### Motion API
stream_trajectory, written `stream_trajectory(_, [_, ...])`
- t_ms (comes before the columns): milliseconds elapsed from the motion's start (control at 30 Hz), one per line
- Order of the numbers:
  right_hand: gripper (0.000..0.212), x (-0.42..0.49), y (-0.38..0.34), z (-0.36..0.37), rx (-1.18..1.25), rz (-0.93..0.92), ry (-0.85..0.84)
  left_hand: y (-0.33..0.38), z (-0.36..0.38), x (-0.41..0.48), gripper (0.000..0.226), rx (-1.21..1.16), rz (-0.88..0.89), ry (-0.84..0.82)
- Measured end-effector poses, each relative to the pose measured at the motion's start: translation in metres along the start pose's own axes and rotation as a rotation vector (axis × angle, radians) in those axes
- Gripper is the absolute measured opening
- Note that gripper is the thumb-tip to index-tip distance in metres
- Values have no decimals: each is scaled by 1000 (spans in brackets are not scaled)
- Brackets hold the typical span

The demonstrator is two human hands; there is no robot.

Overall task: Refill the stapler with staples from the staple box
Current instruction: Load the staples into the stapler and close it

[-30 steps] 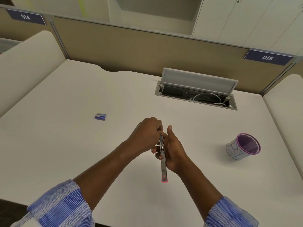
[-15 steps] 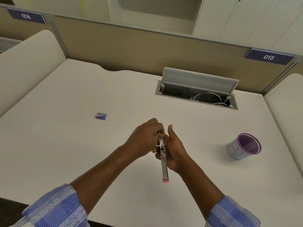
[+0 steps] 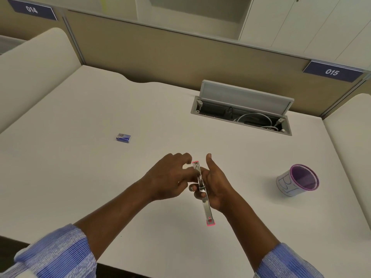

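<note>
A slim metal stapler [image 3: 204, 199] with pink ends is swung fully open into one long strip above the white desk [image 3: 80, 157]. My right hand [image 3: 217, 187] grips it around the hinge, thumb raised. My left hand [image 3: 170, 179] is right beside the far half, fingers spread and loosely curled, its fingertips close to the stapler's pink far tip. Whether they touch it is unclear. A small blue staple box [image 3: 123, 137] lies on the desk well off to the left, apart from both hands.
A purple-rimmed mesh pen cup [image 3: 297, 180] stands at the right. An open cable hatch [image 3: 244, 109] with wires inside sits at the back, its lid raised. Beige partitions border the desk at the back and both sides.
My left hand has come off the stapler's far end and its fingers have spread, uncovering the pink far tip. The right hand keeps the same hold.
</note>
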State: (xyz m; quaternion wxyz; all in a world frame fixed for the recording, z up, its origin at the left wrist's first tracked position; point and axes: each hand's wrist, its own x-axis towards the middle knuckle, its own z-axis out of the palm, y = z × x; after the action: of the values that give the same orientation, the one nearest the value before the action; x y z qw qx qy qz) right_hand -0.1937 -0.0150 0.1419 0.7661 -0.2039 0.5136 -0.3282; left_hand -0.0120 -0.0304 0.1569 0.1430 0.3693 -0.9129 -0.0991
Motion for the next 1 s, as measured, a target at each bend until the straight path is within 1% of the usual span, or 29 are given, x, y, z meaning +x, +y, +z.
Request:
stream_trajectory(67, [79,-1,-1,0,3,5,-6,0,3,1,40,12,-94,36])
stream_trajectory(100, [78,-1,-1,0,5,4,-10,1,4,0,41,3,-103,41])
stream_trajectory(233, [73,-1,-1,1,-10,-9,11,2,8,-2,39,-12,-39,28])
stream_trajectory(300, [70,-1,0,2,-2,-8,15,1,11,-2,38,-41,-86,56])
stream_trajectory(367, [72,-1,0,2,9,-9,11,3,14,0,40,-80,-150,78])
stream_trajectory(433, [80,1,0,2,1,-11,1,5,14,1,48,-200,-202,89])
stream_trajectory(500, [83,1,1,3,-8,-12,-4,3,14,-2,62,-344,-216,77])
stream_trajectory(567, [83,0,1,3,-31,-16,-9,0,16,-3,78,-384,-239,69])
stream_trajectory(633, [83,0,3,5,-49,-27,-24,-2,19,-1,83,-379,-322,96])
stream_trajectory(700, [81,-1,4,8,-52,-42,-49,-5,21,3,80,-386,-411,135])
stream_trajectory(833, [76,-1,6,10,-40,-59,-97,-6,22,7,71,-486,-527,136])
stream_trajectory(967, [72,1,3,10,30,-66,-103,-4,24,2,58,-605,-546,124])
stream_trajectory(1000, [72,3,1,9,60,-71,-85,-5,25,-1,58,-631,-532,100])
